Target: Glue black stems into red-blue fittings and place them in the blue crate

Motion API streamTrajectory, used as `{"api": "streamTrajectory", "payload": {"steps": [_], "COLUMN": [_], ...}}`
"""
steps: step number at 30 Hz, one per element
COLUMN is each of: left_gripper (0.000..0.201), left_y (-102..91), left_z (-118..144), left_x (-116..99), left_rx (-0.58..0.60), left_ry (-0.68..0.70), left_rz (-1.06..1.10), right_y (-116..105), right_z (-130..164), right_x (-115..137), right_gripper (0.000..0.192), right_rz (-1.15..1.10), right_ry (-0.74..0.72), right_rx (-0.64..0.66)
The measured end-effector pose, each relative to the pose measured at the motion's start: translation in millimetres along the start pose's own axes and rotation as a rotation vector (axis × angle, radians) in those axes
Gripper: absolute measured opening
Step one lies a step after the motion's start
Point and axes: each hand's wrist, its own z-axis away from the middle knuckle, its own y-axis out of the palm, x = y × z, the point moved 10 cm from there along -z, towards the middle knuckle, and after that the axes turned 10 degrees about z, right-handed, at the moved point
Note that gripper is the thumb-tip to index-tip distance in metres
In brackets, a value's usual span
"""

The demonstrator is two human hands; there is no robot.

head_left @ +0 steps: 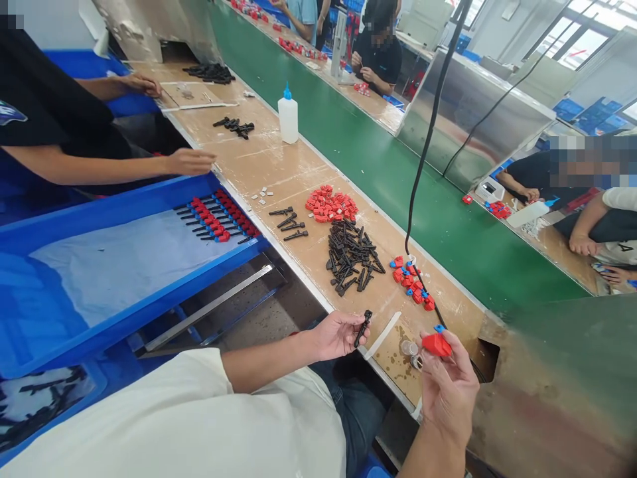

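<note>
My left hand [337,334] pinches a small black plastic pin [363,326] between thumb and fingers, held near the bench edge. My right hand [448,385] grips a red plastic cap with a blue tip [436,342], held just to the right of the pin and apart from it. On the brown bench ahead lie a heap of black pins [351,255], a pile of red caps [331,204] and a smaller cluster of red and blue caps [412,282]. A few black pins [289,224] lie apart in a row.
A blue tray [124,318] on my left holds a row of assembled red-and-black parts [216,218]. A white glue bottle [288,117] stands further up the bench. A green conveyor belt [398,179] runs alongside; a black cable [423,153] hangs down. Other people work nearby.
</note>
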Motion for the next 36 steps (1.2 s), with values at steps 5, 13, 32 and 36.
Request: {"api": "streamTrajectory", "payload": {"steps": [5, 13, 32, 36], "left_gripper": [0.007, 0.011, 0.051, 0.054], "left_y": [-2.4, 8.5, 32.9, 33.0], "left_z": [-6.5, -9.4, -4.8, -4.5], "left_x": [7.1, 21.2, 43.1, 45.1], "left_rx": [-0.006, 0.016, 0.154, 0.147], "left_ry": [-0.006, -0.035, 0.011, 0.013], "left_rz": [-0.010, -0.065, -0.482, -0.526], "right_y": [-25.3, -20.5, -22.2, -21.5], "right_z": [24.0, 38.1, 50.5, 56.1], "right_x": [8.4, 8.2, -65.5, -69.3], "right_gripper": [0.037, 0.028, 0.045, 0.051], "right_rz": [0.028, -0.015, -0.022, 0.003], "right_ry": [-0.062, 0.004, 0.426, 0.439], "right_rx": [-0.046, -0.003, -0.064, -0.061]}}
